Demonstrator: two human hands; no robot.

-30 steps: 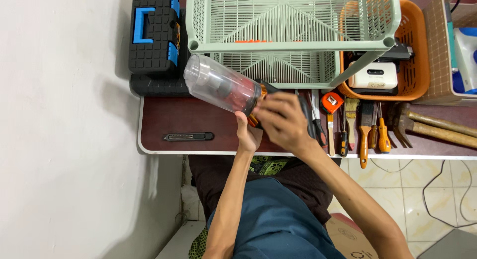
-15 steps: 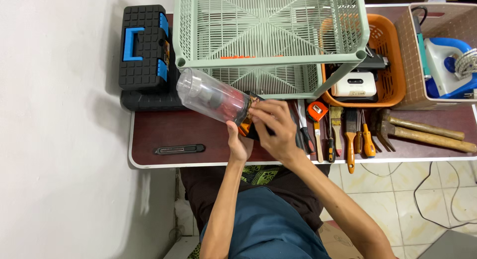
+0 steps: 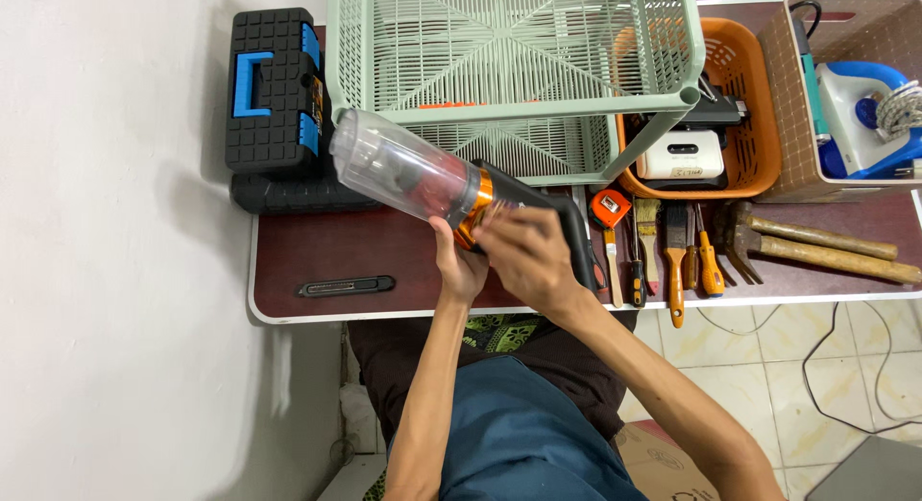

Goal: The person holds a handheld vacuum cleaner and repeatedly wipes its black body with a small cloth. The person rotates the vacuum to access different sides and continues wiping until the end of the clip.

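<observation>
Handheld vacuum held above the table, tilted, clear dust cup pointing up and left toward the black-and-blue toolbox, black handle end pointing down and right. Orange ring around the body where cup meets the dark housing.

Left hand under the vacuum at the orange ring, grip clenched on it from below, thumb up against the ring. Right hand over the dark housing just right of the ring, grip closed around the body; fingers blurred, so exact finger placement not resolved, possibly in motion.

Relative to the vacuum: pale green wire rack directly behind it, rack's lower shelf just beyond the housing. Toolbox to the upper left, at the table's far left corner. Flat black utility knife on the table below and left, well apart. Orange tape measure just right of the handle end. Further right, a row of hand tools: paintbrush, orange-handled screwdriver, two hammers with wooden handles. Orange basket to the upper right, holding a white device. Brown bin beyond that, holding a blue-and-white iron.
</observation>
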